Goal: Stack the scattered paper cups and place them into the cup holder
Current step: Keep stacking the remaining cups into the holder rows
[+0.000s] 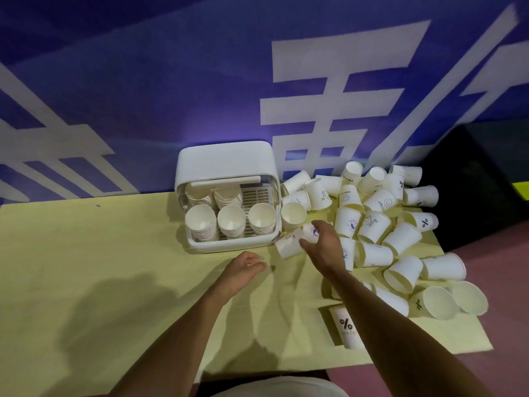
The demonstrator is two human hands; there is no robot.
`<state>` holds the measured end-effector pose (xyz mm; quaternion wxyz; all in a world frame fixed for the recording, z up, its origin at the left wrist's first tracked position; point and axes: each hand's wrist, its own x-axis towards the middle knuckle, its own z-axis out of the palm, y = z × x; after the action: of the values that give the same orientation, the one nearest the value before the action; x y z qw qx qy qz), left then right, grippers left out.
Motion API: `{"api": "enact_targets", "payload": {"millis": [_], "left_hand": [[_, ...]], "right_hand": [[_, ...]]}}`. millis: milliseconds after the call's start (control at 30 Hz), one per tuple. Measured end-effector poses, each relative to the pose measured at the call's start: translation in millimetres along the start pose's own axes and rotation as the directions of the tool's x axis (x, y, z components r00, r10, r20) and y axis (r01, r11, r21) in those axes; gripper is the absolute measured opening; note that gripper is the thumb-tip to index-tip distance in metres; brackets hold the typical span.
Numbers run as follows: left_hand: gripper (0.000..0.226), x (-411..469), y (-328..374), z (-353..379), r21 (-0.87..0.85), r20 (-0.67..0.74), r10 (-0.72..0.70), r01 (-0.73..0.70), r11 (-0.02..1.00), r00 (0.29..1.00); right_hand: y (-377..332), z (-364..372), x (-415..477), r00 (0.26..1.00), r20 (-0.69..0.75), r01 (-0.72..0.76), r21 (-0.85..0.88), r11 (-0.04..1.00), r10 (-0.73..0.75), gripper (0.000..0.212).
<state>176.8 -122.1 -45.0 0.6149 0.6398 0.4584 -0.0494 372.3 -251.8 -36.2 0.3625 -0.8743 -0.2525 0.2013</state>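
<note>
Next cup (310,232) sits just right of the cup holder (226,159), right hand (323,245) curved round it (can't tell if gripping), left hand (244,266) loose, empty, farther back over the worktop (86,253).

Blur obscures whether the right hand (325,247) grips the cup (312,232).

Bare left grip (243,267) hovers, fingers loosely curled; bare right grip (324,247) reaches ahead, thumb and fingers spread.
</note>
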Motion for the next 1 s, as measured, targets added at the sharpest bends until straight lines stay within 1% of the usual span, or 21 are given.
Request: {"api": "enact_targets", "payload": {"millis": [133,300,400,533,667,833,933,1000], "left_hand": [[0.040,8,16,34,0.136,0.005,0.081,-0.081,0.987,0.997],[0.058,14,33,71,0.275,0.010,0.234,-0.228,0.934,0.972],[0.069,21,41,87,0.326,-0.001,0.257,-0.243,0.913,0.966],[0.083,35,43,99,0.454,0.000,0.270,-0.241,0.858,0.963],[0.089,44,50,107,0.577,-0.046,0.262,-0.188,0.795,0.964],[0.083,49,53,113,0.648,-0.118,0.255,-0.120,0.753,0.960],[0.076,50,54,115,0.671,-0.151,0.240,-0.079,0.737,0.959],[0.072,51,52,116,0.690,-0.164,0.228,-0.054,0.722,0.960]], "right_hand": [[22,-26,-7,0.997,-0.063,-0.052,-0.018,0.998,0.051,0.051],[51,-47,-17,0.993,-0.084,-0.084,-0.046,0.995,0.080,0.040],[63,-53,-23,0.985,-0.116,-0.136,-0.045,0.990,0.130,0.033],[72,-54,-26,0.979,-0.128,-0.174,-0.090,0.981,0.161,0.035],[73,-50,-22,0.977,-0.131,-0.187,-0.174,0.967,0.165,0.030],[78,-44,-21,0.975,-0.128,-0.206,-0.193,0.959,0.184,0.025],[80,-43,-17,0.978,-0.156,-0.166,-0.197,0.966,0.136,0.021],[81,-43,-15,0.984,-0.148,-0.133,-0.206,0.969,0.103,0.020]]}}
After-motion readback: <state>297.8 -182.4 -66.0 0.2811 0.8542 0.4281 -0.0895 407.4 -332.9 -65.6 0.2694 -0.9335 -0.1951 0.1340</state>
